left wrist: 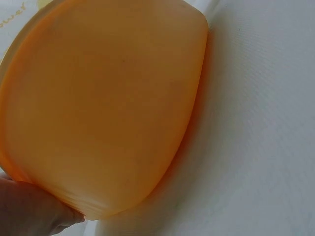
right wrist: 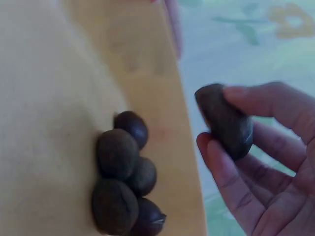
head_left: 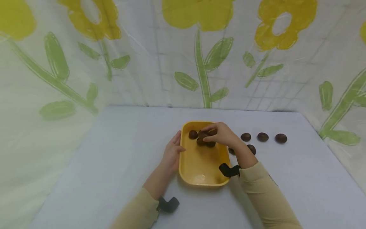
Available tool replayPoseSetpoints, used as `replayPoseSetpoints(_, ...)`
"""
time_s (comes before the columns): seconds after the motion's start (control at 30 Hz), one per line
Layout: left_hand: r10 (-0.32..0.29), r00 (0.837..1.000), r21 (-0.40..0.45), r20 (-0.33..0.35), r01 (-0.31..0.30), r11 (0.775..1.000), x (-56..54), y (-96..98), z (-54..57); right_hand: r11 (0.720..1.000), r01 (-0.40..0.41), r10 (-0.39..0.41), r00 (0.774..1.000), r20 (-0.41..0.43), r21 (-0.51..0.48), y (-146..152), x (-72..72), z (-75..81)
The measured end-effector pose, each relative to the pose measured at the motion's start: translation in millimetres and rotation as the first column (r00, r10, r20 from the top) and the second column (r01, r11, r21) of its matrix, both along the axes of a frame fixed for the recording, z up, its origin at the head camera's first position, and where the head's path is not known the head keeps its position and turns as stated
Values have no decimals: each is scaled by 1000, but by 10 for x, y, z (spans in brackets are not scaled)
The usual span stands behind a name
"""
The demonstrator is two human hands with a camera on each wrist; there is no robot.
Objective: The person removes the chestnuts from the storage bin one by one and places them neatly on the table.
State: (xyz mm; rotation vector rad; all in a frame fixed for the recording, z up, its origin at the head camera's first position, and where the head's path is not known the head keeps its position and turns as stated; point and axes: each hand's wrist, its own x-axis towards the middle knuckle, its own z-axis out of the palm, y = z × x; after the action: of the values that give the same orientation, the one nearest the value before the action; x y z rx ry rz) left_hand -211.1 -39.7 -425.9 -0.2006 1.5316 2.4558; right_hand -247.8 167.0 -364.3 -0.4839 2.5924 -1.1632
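A yellow rectangular tray (head_left: 197, 167) lies on the white table. My left hand (head_left: 171, 156) grips its left side, thumb over the rim and fingers along the outside. In the left wrist view that hand (left wrist: 34, 209) shows at the lower left, against the tray's orange-looking wall (left wrist: 108, 108). Over the far right part of the tray, my right hand (head_left: 224, 135) pinches one dark brown chestnut (right wrist: 226, 120) between thumb and fingertips. Several chestnuts (head_left: 193, 134) lie inside the tray at its far end, bunched together, partly hidden by the right hand.
Several more chestnuts (head_left: 263, 137) lie on the table (head_left: 300, 178) to the right of the tray, some partly behind the right forearm. A white curtain (head_left: 143, 70) printed with yellow flowers hangs behind the table. Black wrist mounts (head_left: 168, 205) stick out near both sleeves.
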Motion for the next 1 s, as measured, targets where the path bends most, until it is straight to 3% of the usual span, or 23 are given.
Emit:
replayPoseSetpoints(0.2, 3, 1000, -1, 1, -3, 1000, 9, -2, -12, 993, 81, -77, 996, 47, -91, 246, 71, 50)
replayPoseSetpoints(0.37, -1, 1000, -10, 8, 1, 1000, 17, 0, 4, 982, 164, -163, 987, 17, -89, 503, 122, 48)
replayPoseSetpoints(0.7, -3, 1000, -24, 13, 4, 1000, 12, -1, 22, 953, 275, -272, 962, 41, -130, 903, 270, -147)
replayPoseSetpoints(1.0, -14, 1000, -5, -3, 14, 1000, 8, -9, 6, 912, 385, -388, 922, 7, -142, 1265, 436, -255)
